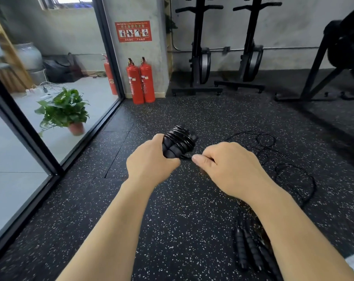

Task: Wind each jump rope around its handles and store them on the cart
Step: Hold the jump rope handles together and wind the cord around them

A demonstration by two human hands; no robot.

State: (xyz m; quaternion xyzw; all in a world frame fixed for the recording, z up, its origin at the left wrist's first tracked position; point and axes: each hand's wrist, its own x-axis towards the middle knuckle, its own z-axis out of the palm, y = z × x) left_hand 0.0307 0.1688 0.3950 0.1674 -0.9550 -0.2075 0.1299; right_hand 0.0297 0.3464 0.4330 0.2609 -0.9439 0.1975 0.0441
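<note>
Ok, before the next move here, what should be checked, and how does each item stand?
1. Left hand grips the handles: ok.
2. Rope coils sit wound round the handles: ok.
3. Right hand pinches the loose end: ok.
4. Loose end tucked in: not ok.
5. Second jump rope wound: not ok, it lies loose on the floor.
6. Cart's whereabouts: cannot tell, not in view.

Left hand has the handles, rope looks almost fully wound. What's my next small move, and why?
Probably tuck the last short stretch of rope, pinched by the right hand, under the coils to lock it. The left hand grips the handles, the coils already sit tight around them, and hardly any slack is left. A second rope lies loose on the floor.
</note>
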